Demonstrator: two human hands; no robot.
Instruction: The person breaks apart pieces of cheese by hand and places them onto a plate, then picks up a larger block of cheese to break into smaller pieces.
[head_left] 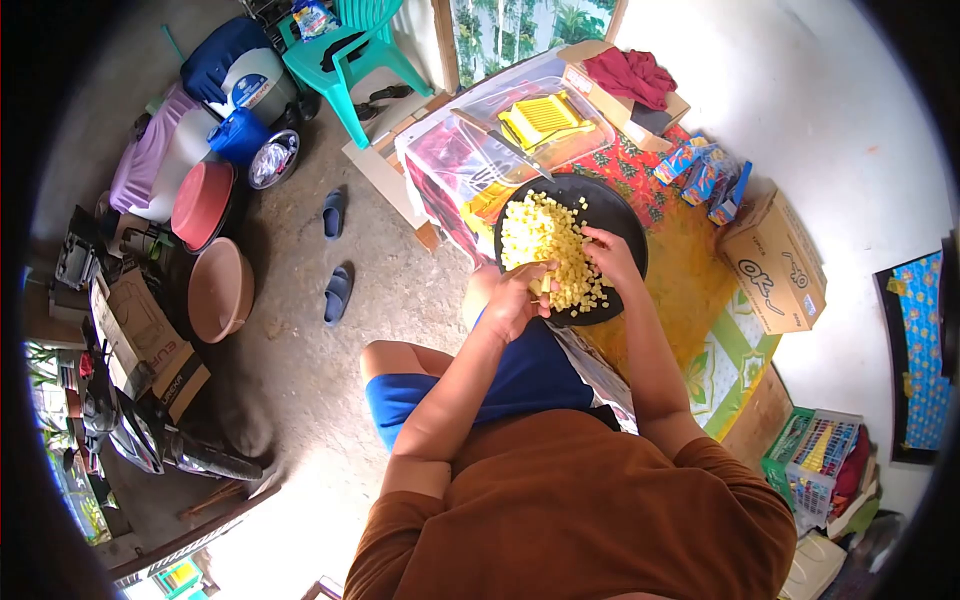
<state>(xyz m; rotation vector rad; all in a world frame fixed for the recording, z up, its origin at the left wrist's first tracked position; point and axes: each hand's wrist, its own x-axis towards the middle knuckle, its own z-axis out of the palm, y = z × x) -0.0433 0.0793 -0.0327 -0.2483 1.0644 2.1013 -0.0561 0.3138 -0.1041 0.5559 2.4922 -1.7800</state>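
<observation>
A round black tray (625,225) rests close to my lap, with a heap of small pale yellow cubes (535,232) spread over it. My left hand (515,303) is over the near left rim, its fingers curled around a few pale yellow pieces (545,286). What these pieces are cut from cannot be told. On the right side of the heap, my right hand (612,256) has its fingertips at the cubes, thumb and fingers slightly apart. Behind the tray, a knife (505,145) lies across a clear plastic bin (445,150).
A yellow slotted rack (543,121) sits on the bin. Beside it are an open carton with red cloth (630,78), blue packets (705,172) and a cardboard box (775,262). Slippers (338,293), basins (221,290) and a green chair (350,60) stand to the left.
</observation>
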